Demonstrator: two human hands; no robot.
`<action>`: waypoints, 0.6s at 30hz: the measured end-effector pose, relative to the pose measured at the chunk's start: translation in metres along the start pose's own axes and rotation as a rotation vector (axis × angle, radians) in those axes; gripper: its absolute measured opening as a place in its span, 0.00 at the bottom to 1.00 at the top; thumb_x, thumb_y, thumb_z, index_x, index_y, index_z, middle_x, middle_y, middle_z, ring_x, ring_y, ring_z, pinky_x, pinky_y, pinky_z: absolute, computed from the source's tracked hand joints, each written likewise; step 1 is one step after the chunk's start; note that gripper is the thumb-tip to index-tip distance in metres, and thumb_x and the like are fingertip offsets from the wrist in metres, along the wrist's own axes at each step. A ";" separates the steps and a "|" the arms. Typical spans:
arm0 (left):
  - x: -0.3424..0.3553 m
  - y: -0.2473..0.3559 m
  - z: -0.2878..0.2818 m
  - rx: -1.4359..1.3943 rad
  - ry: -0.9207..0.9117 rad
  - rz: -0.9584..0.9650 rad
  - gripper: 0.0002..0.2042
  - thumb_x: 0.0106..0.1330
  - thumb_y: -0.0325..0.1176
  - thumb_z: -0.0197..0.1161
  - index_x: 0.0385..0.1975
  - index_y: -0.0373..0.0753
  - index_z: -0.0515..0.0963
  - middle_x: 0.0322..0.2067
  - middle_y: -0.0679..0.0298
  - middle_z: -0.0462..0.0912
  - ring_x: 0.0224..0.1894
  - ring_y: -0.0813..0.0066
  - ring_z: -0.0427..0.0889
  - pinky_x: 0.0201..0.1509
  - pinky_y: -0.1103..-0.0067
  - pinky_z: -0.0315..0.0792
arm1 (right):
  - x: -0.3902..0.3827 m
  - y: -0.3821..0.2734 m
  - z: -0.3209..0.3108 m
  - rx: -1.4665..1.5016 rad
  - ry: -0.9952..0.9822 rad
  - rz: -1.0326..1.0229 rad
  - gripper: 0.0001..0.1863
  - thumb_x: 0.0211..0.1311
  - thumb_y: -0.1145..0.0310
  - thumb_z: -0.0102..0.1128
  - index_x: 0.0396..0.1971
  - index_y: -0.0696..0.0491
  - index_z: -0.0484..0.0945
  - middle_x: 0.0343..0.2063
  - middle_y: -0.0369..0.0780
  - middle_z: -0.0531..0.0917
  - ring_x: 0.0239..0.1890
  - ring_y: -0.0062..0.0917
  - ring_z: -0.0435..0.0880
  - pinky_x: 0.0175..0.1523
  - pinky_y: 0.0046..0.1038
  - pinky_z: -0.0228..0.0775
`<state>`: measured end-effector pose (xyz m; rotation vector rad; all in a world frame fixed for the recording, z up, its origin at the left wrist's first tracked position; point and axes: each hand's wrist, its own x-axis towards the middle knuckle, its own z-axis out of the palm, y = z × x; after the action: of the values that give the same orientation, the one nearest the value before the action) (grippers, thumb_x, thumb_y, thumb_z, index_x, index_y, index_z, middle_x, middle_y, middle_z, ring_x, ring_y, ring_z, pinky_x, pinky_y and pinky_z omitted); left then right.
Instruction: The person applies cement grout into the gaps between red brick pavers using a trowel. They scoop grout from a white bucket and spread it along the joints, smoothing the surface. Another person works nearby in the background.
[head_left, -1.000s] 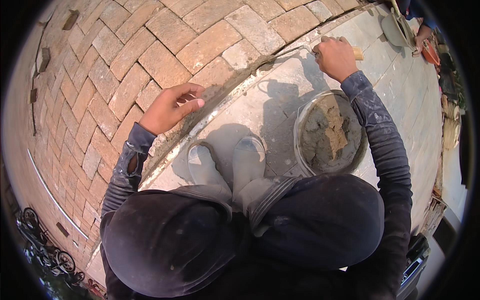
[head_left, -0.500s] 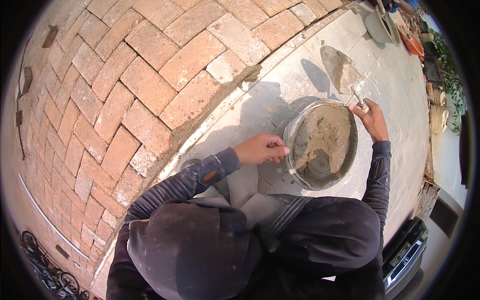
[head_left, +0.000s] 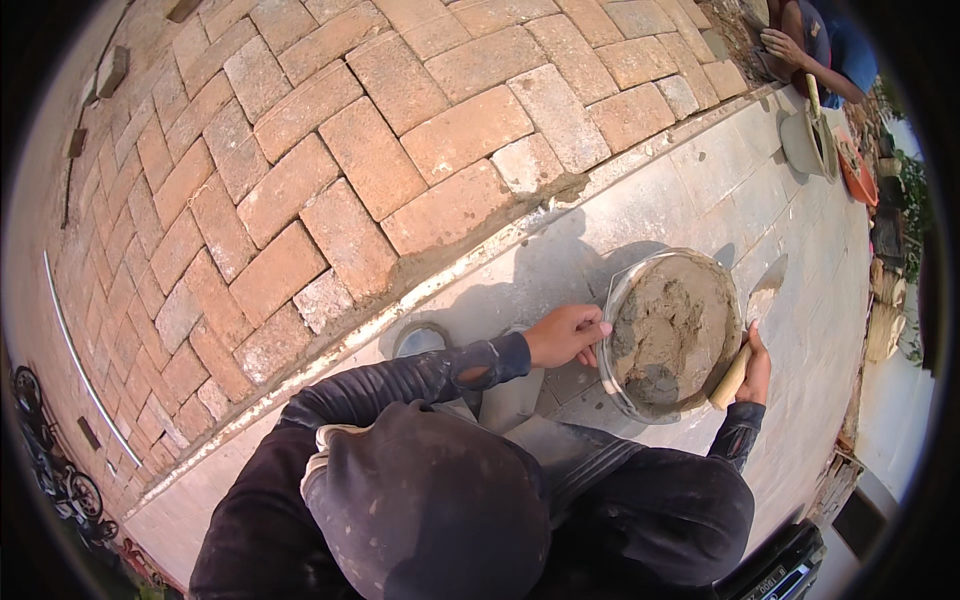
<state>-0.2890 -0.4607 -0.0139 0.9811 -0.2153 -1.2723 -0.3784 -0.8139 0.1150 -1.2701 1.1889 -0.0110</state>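
Observation:
A round metal pan (head_left: 613, 296) half full of wet grey mortar (head_left: 668, 332) stands on the concrete slab in front of my knees. My left hand (head_left: 566, 335) grips the pan's near left rim, fingers curled over the edge. My right hand (head_left: 753, 366) is closed around the wooden handle of a trowel (head_left: 748, 335) at the pan's right side. The trowel's mortar-smeared blade points away from me, just outside the rim. My dark sleeves and knees fill the lower part of the view.
Herringbone brick paving (head_left: 350, 180) spreads to the left, edged by a mortar joint along the pale concrete slab (head_left: 700, 170). Another person (head_left: 815, 45) crouches at the top right beside a second pan (head_left: 805, 140) and an orange basin (head_left: 860, 170).
My right hand came back from the far brick edge to the pan's right side with the trowel. My left hand left the bricks and took hold of the pan's rim.

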 end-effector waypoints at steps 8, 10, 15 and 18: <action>-0.057 0.060 -0.087 0.149 0.384 0.211 0.14 0.81 0.43 0.51 0.36 0.40 0.73 0.30 0.70 0.77 0.31 0.81 0.79 0.40 0.80 0.74 | 0.041 -0.033 0.122 -0.093 -0.225 -0.149 0.22 0.74 0.56 0.59 0.37 0.64 0.82 0.35 0.43 0.85 0.32 0.24 0.85 0.40 0.27 0.77; -0.070 0.088 -0.110 0.008 0.499 0.248 0.13 0.81 0.42 0.51 0.37 0.40 0.74 0.30 0.70 0.78 0.31 0.81 0.78 0.40 0.82 0.72 | 0.034 -0.061 0.189 -0.116 -0.317 -0.136 0.21 0.73 0.57 0.60 0.41 0.66 0.81 0.36 0.43 0.85 0.34 0.24 0.85 0.41 0.27 0.77; -0.079 0.142 -0.177 0.089 0.773 0.379 0.13 0.81 0.42 0.50 0.41 0.40 0.75 0.30 0.72 0.75 0.31 0.83 0.76 0.39 0.82 0.72 | 0.085 -0.106 0.308 -0.188 -0.504 -0.243 0.25 0.69 0.57 0.66 0.46 0.68 0.79 0.40 0.45 0.84 0.37 0.26 0.85 0.43 0.28 0.79; -0.085 0.145 -0.232 0.117 0.892 0.402 0.13 0.81 0.42 0.51 0.43 0.41 0.77 0.29 0.72 0.76 0.30 0.82 0.77 0.38 0.82 0.72 | 0.112 -0.107 0.372 -0.227 -0.608 -0.227 0.28 0.68 0.56 0.68 0.48 0.70 0.78 0.43 0.47 0.84 0.40 0.28 0.86 0.46 0.30 0.79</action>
<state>-0.0696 -0.2769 -0.0172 1.4294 0.2061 -0.3851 -0.0127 -0.6547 0.0551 -1.4623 0.5304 0.3292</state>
